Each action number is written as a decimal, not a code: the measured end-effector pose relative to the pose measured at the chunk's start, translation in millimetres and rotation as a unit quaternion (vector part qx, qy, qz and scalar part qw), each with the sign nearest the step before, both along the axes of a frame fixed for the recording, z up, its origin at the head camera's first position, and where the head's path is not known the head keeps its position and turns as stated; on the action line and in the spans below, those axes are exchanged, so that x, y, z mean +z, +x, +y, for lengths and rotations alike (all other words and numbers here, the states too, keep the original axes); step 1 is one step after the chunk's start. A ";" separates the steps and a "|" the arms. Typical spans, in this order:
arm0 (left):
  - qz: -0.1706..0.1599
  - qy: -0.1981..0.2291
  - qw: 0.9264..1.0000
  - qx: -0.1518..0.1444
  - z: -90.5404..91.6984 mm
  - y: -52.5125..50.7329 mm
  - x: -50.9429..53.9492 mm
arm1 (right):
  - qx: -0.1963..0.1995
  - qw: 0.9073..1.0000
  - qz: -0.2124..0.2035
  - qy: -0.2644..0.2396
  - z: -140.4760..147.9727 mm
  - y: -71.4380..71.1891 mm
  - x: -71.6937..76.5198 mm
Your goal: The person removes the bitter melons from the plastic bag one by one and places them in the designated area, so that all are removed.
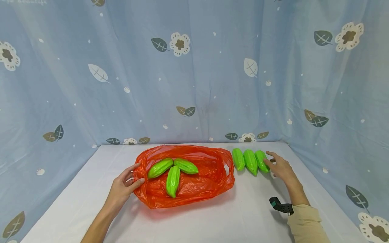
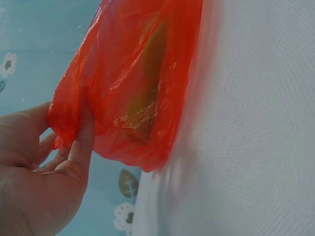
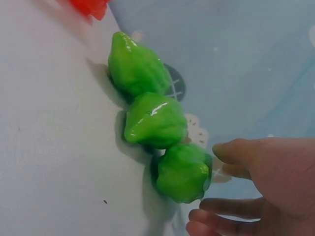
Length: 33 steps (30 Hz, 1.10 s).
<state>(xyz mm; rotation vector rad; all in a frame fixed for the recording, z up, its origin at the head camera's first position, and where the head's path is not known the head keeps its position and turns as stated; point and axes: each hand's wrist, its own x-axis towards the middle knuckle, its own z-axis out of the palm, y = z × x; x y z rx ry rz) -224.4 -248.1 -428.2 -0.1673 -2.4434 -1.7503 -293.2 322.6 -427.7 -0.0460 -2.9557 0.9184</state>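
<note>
A red plastic bag (image 1: 197, 189) lies spread on the table, with three glossy green bitter melons (image 1: 173, 182) on it or inside it; the film makes it hard to tell which. At the bag's left end my left hand (image 1: 123, 185) pinches the film between thumb and fingers, as the left wrist view shows with the hand (image 2: 47, 167) beside the bag (image 2: 133, 88). Three more bitter melons (image 1: 250, 162) lie in a row to the right. Beside the rightmost one (image 3: 183, 174), my right hand (image 3: 266, 182) has its thumb and fingers spread apart, holding nothing.
A white cloth (image 1: 237, 216) covers the table. Blue curtains (image 1: 212, 84) with leaf and flower prints stand close behind it and along both sides. A black wrist mount (image 1: 281, 205) sticks out from the right forearm near a beige sleeve (image 1: 307, 224).
</note>
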 end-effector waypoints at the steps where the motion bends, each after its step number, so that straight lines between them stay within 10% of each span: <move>1: 0.000 -0.001 1.000 0.000 0.2 0.1 0.1 | -0.003 1.000 -0.001 0.000 0.7 -0.4 0.1; 33: -0.004 0.000 1.000 0.009 1.0 -0.8 1.9 | 0.033 0.993 0.077 0.088 -55.4 27.7 67.5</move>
